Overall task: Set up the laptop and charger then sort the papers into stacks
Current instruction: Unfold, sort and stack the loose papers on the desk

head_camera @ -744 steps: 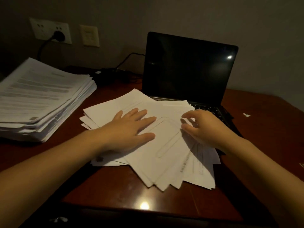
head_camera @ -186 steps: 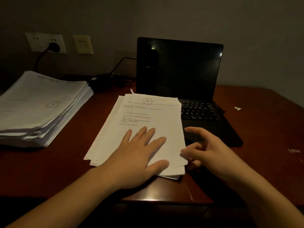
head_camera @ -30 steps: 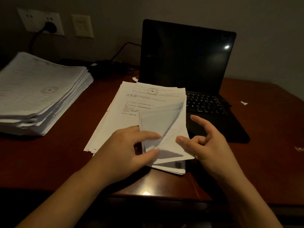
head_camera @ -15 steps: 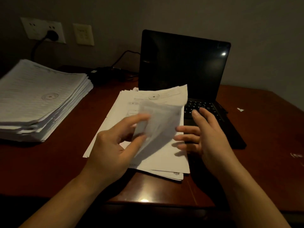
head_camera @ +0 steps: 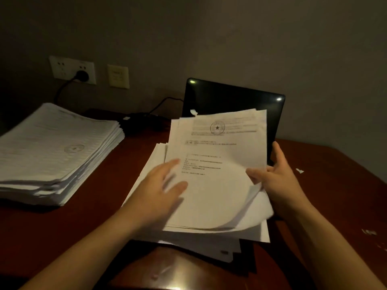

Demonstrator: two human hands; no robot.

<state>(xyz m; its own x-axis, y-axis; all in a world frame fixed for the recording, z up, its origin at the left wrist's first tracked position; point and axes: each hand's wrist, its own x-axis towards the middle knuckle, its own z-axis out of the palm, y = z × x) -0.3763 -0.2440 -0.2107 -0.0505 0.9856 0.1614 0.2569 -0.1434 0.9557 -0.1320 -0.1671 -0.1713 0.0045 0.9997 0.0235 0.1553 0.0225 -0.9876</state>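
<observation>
A bundle of printed sheets (head_camera: 217, 155), topped by a page with a round star seal, is lifted off the desk in front of the open black laptop (head_camera: 232, 97). My right hand (head_camera: 274, 181) grips its right edge, thumb on top. My left hand (head_camera: 159, 189) is blurred, fingers spread and straight, touching the sheets' left side. More loose papers (head_camera: 209, 241) lie beneath on the desk. A thick paper stack (head_camera: 54, 151) sits at the left. The charger plug (head_camera: 82, 75) is in the wall socket; its cable (head_camera: 165, 101) runs behind the laptop.
The dark red wooden desk (head_camera: 100, 206) has a near edge just below the loose papers. Small paper scraps (head_camera: 299, 171) lie on the right side. A second wall plate (head_camera: 118, 76) sits beside the socket. The charger brick (head_camera: 142, 120) lies behind the papers.
The right hand has taken hold of the top sheets and raised them toward the laptop screen. The left hand let go of the folded corner and now lies spread against them.
</observation>
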